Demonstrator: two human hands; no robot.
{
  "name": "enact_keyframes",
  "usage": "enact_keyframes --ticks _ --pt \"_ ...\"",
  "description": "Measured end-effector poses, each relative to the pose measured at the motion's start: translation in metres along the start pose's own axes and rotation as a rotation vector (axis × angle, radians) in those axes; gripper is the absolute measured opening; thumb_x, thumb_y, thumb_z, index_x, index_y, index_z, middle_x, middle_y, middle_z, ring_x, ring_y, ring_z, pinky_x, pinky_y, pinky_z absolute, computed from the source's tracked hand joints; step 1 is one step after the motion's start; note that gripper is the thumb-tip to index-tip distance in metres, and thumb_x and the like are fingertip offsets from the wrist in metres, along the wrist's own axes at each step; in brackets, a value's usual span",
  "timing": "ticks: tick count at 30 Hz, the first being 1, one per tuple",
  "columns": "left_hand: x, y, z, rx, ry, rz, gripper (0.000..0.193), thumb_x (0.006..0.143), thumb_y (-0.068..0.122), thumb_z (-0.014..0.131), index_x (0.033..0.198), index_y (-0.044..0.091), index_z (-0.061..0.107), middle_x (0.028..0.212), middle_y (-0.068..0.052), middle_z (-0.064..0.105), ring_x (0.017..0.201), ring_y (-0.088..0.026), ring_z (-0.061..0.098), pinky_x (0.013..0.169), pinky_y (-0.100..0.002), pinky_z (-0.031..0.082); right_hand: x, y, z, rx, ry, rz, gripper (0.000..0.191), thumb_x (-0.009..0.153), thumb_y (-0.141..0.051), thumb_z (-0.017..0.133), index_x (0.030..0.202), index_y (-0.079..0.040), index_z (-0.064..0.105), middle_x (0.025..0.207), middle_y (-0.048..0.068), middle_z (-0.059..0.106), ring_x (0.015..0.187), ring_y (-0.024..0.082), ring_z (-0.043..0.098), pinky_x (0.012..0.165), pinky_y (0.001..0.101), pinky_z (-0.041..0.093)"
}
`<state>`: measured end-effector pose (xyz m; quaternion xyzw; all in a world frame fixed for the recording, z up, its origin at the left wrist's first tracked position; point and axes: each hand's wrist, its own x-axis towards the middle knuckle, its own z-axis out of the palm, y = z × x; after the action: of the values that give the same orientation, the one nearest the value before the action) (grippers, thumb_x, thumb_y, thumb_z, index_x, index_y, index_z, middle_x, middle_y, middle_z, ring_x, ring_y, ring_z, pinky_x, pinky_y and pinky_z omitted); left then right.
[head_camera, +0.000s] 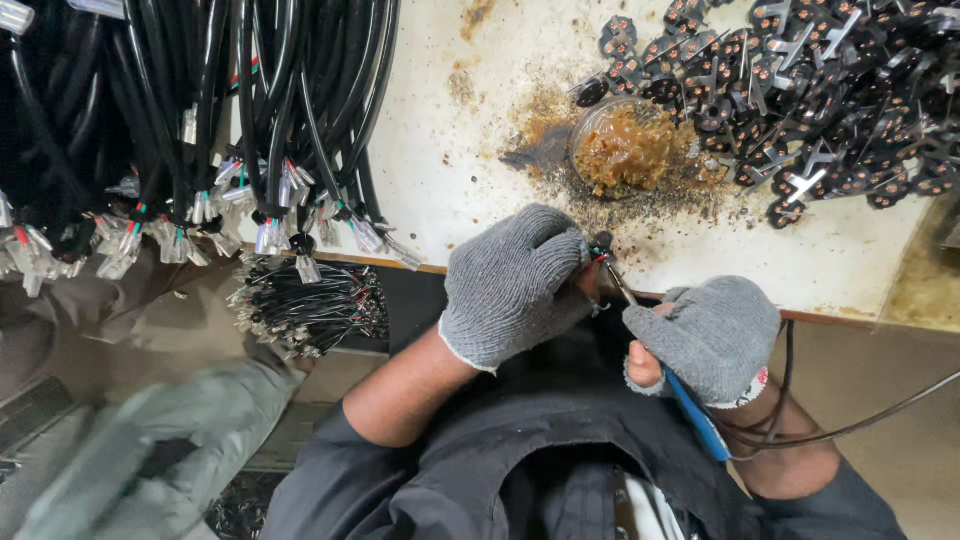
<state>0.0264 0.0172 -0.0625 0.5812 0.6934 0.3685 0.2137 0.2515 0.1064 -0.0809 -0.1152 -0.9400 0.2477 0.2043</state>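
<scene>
Grey-gloved left hand pinches a small black part at the bench edge — right hand grips the blue-handled iron; a slip could burn fingers.

Grey knitted cloth gloves, glossy black plastic cables, stained matt tabletop, blue plastic tool handle

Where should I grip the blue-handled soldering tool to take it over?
Probably by the blue handle, coming from below the right hand. The metal tip points up toward the left hand and the work there, and the cord trails off to the right, so the lower handle is the free part.
</scene>
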Motion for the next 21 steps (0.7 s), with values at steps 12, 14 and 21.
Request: enact_keyframes --ticks 12,14,21 --pt "0.000 0.001 0.002 0.035 0.004 0.021 0.020 0.081 0.019 0.080 0.085 0.013 0.061 0.091 -0.007 0.061 0.079 -0.030 0.064 0.065 -0.042 0.050 -0.011 0.001 0.005 -0.083 -0.043 0.018 0.020 0.072 -0.032 0.075 0.087 -0.020 0.079 0.062 0.002 0.065 0.052 0.027 0.059 0.047 0.0439 0.043" --pt "0.000 0.001 0.003 0.041 0.001 0.023 0.019 0.082 0.019 0.080 0.086 0.013 0.062 0.091 -0.006 0.061 0.080 -0.029 0.065 0.066 -0.042 0.051 -0.010 0.000 0.004 -0.053 -0.023 -0.005 0.019 0.076 -0.032 0.075 0.088 -0.019 0.079 0.065 0.001 0.066 0.054 0.025 0.060 0.049 0.0428 0.043" --pt "0.000 0.000 -0.002 0.039 0.003 0.003 0.022 0.074 0.019 0.079 0.085 0.014 0.061 0.093 -0.006 0.063 0.080 -0.029 0.065 0.066 -0.041 0.051 -0.001 -0.007 -0.005 0.050 0.085 0.162 0.018 0.087 -0.027 0.070 0.094 -0.011 0.076 0.073 0.005 0.062 0.066 0.029 0.062 0.063 0.0437 0.048"
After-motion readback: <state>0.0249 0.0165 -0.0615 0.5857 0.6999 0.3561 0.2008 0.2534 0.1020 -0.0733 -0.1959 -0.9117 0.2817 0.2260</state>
